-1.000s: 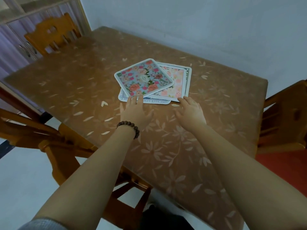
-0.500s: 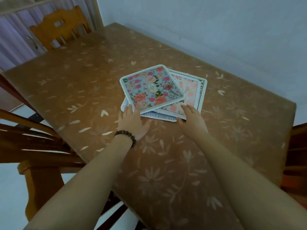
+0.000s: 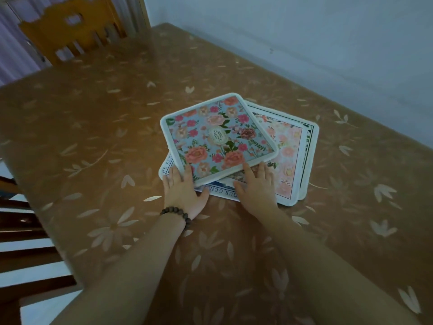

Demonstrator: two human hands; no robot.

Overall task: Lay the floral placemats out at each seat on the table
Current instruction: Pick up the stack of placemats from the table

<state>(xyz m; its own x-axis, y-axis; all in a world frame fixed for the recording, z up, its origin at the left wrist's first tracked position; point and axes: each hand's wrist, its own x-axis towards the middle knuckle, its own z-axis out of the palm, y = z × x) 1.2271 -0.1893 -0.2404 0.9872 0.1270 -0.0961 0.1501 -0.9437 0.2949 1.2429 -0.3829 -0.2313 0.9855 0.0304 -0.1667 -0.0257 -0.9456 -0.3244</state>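
A loose stack of floral placemats lies mid-table. The top placemat (image 3: 219,137) is blue with pink roses and a white border, turned at an angle. Under it a pale pink floral placemat (image 3: 290,158) sticks out to the right, and a white one with blue lettering (image 3: 222,192) peeks out at the near edge. My left hand (image 3: 184,192), with a bead bracelet on the wrist, rests its fingertips on the top mat's near left corner. My right hand (image 3: 256,186) lays its fingers on the top mat's near right edge and the mats beneath. Neither hand has closed around a mat.
The table (image 3: 98,141) wears a brown cloth with pale leaf prints and stands against a blue-white wall (image 3: 328,38). A carved wooden chair (image 3: 70,31) stands at the far left end. Another wooden chair (image 3: 25,249) is at the near left side.
Both hands have slid forward from the bare cloth onto the near edge of the placemat stack. The view has come closer to the table.
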